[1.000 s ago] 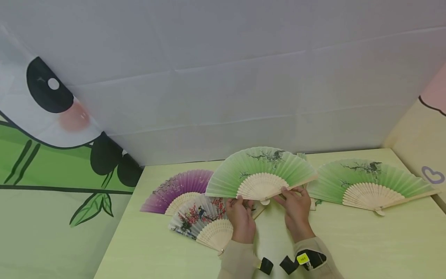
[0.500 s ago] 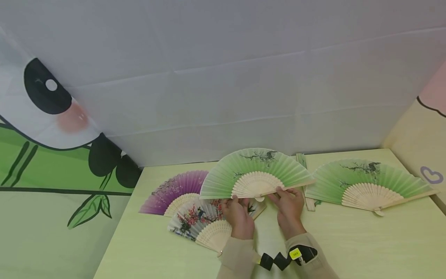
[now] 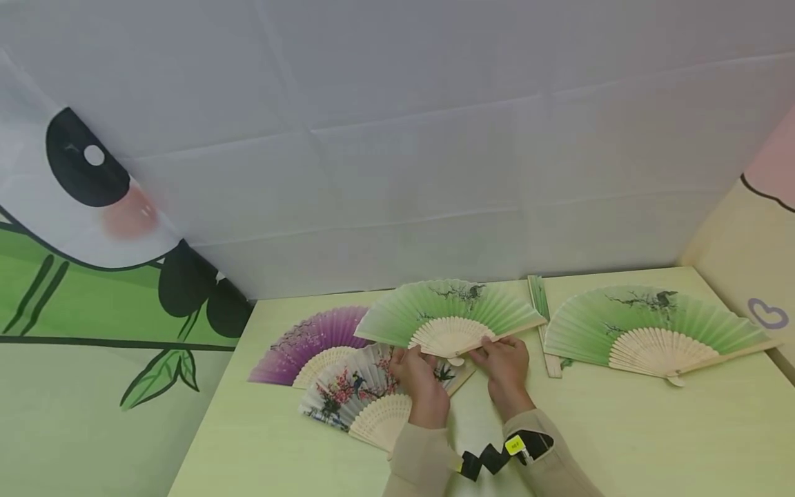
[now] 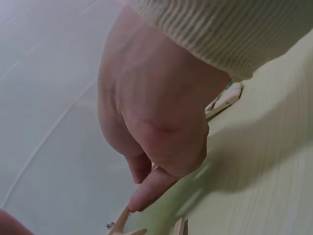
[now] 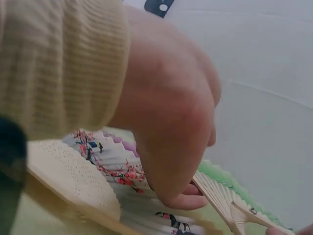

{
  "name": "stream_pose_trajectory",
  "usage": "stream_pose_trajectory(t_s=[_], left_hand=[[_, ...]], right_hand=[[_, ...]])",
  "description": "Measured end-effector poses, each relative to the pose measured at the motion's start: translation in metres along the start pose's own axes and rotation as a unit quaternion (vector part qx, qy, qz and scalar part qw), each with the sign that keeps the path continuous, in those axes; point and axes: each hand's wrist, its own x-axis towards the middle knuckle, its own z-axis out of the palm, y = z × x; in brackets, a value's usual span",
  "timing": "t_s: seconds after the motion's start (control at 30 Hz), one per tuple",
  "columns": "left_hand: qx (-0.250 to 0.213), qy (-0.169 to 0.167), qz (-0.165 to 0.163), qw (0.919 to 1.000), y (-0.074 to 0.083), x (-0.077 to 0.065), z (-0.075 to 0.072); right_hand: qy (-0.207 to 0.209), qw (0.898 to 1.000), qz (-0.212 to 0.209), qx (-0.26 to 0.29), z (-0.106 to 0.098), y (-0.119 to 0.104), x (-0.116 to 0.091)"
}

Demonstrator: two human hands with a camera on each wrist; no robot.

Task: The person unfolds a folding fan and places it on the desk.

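Observation:
Both hands hold a spread green folding fan (image 3: 391, 319) with pale wooden ribs and a dark bird-and-branch print, in the middle of the head view. My left hand (image 3: 424, 385) pinches the lower ribs left of the pivot. Just right of the pivot, my right hand (image 3: 506, 373) grips the outer rib. Under the left hand lies a white fan (image 3: 348, 390) with red blossoms, also spread. In the right wrist view, fingers pinch the slatted ribs (image 5: 215, 198) of the green fan; its pivot end (image 4: 120, 225) shows low in the left wrist view.
A spread purple fan (image 3: 310, 345) lies at the left on the pale green table (image 3: 633, 442), partly under the white fan. A folded green fan (image 3: 538, 304) stands between the held one and a second spread green fan (image 3: 580, 335). Behind rises a whitish cloth wall (image 3: 397, 166).
The held green fan has moved left and lower, and now looks flatter. Both hands have shifted left with it, keeping their grip. The fans on the table stay where they were.

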Motion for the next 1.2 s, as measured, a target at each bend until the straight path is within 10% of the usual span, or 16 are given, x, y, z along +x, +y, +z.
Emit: stream_pose_trajectory(t_s=[0.63,0.93,1.2], left_hand=[[0.036,-0.054,-0.02,0.9977,-0.001,-0.006,0.004],[0.039,-0.069,0.018,0.9967,0.001,-0.022,0.007],[0.068,-0.116,0.017,0.9908,-0.014,-0.047,0.013]], right_hand=[[-0.061,0.991,-0.03,-0.117,-0.014,0.001,0.001],[-0.012,0.979,-0.066,-0.193,-0.028,-0.019,-0.01],[0.006,0.939,-0.145,-0.31,-0.047,-0.035,-0.01]])
